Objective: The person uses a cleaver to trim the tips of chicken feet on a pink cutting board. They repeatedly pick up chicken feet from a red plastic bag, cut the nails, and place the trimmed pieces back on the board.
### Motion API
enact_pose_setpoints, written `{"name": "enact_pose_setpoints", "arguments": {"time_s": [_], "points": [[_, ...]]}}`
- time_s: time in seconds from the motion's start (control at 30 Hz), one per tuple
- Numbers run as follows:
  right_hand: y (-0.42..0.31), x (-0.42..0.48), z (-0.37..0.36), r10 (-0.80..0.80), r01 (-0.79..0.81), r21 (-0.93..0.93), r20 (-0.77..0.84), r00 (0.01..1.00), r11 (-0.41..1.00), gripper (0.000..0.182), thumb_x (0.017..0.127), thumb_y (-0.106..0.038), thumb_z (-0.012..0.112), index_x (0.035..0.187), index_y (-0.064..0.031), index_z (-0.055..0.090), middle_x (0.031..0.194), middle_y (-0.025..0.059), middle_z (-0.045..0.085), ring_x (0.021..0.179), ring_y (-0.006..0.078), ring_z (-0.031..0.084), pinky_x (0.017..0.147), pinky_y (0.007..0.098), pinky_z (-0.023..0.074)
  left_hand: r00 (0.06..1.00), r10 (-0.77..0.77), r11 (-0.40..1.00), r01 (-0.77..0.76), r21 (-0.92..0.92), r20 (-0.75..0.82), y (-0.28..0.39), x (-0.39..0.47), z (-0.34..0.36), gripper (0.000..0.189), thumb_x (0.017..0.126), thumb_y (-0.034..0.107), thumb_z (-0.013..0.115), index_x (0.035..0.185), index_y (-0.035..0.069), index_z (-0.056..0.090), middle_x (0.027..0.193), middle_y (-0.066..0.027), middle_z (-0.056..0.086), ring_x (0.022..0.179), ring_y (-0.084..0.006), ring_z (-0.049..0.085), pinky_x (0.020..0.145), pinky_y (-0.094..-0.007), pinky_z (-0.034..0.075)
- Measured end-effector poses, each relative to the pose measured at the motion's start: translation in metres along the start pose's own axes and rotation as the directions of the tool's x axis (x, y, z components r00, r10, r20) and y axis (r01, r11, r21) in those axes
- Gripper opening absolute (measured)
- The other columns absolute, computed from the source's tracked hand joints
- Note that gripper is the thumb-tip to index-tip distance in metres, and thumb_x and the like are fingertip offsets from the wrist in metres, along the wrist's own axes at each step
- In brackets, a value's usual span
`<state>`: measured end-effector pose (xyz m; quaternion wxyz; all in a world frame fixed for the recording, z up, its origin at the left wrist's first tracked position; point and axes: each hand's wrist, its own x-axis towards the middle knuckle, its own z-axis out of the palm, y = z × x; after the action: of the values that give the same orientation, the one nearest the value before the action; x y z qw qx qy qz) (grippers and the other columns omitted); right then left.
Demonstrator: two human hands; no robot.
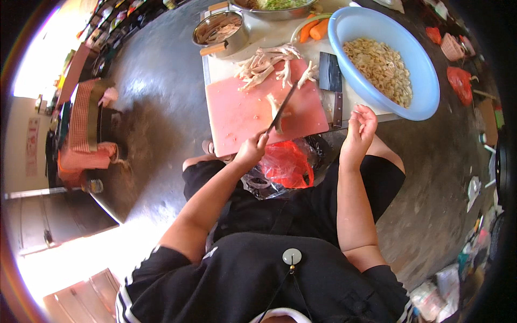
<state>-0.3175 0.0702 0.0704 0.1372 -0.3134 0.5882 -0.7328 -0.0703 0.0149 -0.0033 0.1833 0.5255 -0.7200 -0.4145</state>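
My left hand (252,150) grips the handle of a knife (284,104), whose narrow-looking dark blade slants over a pink cutting board (238,117). Under the blade lies a pale chicken foot (273,105). More chicken feet (258,66) are heaped at the board's far edge. My right hand (360,128) is raised off the board's right side, below the blue basin, fingers loosely curled with nothing clearly visible in them. A cleaver (331,72) with a brown handle lies between the board and the blue plastic basin (429,87), which holds many small pale pieces (381,68).
A steel pot (242,38) with wooden handles holds pale meat pieces. Carrots (320,29) and a metal bowl (274,15) with chopped greens stand at the far side. Red and clear plastic bags (287,163) hang below the board, between my knees.
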Motion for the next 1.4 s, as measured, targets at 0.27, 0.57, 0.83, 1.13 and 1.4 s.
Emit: {"name": "enact_pose_setpoints", "arguments": {"time_s": [0.27, 0.57, 0.83, 1.13, 1.4], "points": [[0.066, -0.038, 0.047, -0.051, 0.199, -0.305, 0.432, 0.9, 0.931, 0.014, 0.078, 0.004, 0.053, 0.089, -0.0034, 0.056, 0.089, 0.0135, 0.058, 0.086, 0.0296, 0.057, 0.075, 0.0357, 0.047, 0.975, -0.196, 0.972, 0.207, -0.107, 0.105, 0.018, 0.006, 0.014, 0.043, 0.095, 0.04, 0.039, 0.118, 0.007, 0.053, 0.057, -0.0064, 0.048, 0.046, -0.0157, 0.047, 0.044, -0.0316, 0.039], [0.113, -0.069, 0.068, -0.132, 0.401, -0.286, 0.649, 0.749, 0.87, 0.019, 0.075, -0.001, 0.059, 0.093, -0.0016, 0.053, 0.09, 0.0183, 0.056, 0.088, 0.0377, 0.053, 0.073, 0.0427, 0.0446, 0.928, -0.278, 0.874, 0.351, -0.335, 0.246, 0.019, -0.007, -0.009, 0.035, 0.097, 0.037, 0.036, 0.104, 0.006, 0.051, 0.055, 0.0001, 0.041, 0.04, -0.0105, 0.038, 0.037, -0.0256, 0.034], [0.096, -0.054, 0.063, -0.016, 0.097, -0.223, 0.342, 0.94, 0.97, 0.013, 0.085, -0.008, 0.055, 0.096, -0.0032, 0.052, 0.086, 0.0082, 0.053, 0.074, 0.0179, 0.052, 0.065, 0.0276, 0.0437, 0.958, -0.246, 0.962, 0.26, -0.085, 0.147, 0.086, -0.013, -0.049, 0.036, 0.095, 0.031, 0.044, 0.117, 0.004, 0.055, 0.057, -0.0072, 0.049, 0.048, -0.0143, 0.048, 0.049, -0.0312, 0.041], [0.046, -0.016, 0.04, 0.031, -0.028, -0.061, 0.039, 0.999, 0.998, 0.013, 0.088, -0.002, 0.048, 0.101, -0.0032, 0.05, 0.089, 0.0021, 0.052, 0.078, 0.0089, 0.048, 0.071, 0.0235, 0.0412, 0.994, 0.097, 0.981, -0.087, 0.172, -0.052, -0.024, 0.0, 0.009, 0.04, 0.092, 0.031, 0.046, 0.122, 0.005, 0.05, 0.082, -0.0219, 0.063, 0.079, -0.0361, 0.063, 0.068, -0.0392, 0.049], [0.099, -0.075, 0.075, -0.074, 0.396, -0.373, 0.643, 0.762, 0.839, 0.016, 0.078, -0.008, 0.058, 0.093, -0.0038, 0.053, 0.095, 0.0187, 0.054, 0.091, 0.0379, 0.052, 0.08, 0.0461, 0.0429, 0.926, -0.313, 0.881, 0.366, -0.3, 0.21, 0.009, 0.007, -0.004, 0.038, 0.095, 0.043, 0.036, 0.099, 0.009, 0.052, 0.053, -0.0034, 0.041, 0.042, -0.0133, 0.039, 0.04, -0.0299, 0.034]]}}
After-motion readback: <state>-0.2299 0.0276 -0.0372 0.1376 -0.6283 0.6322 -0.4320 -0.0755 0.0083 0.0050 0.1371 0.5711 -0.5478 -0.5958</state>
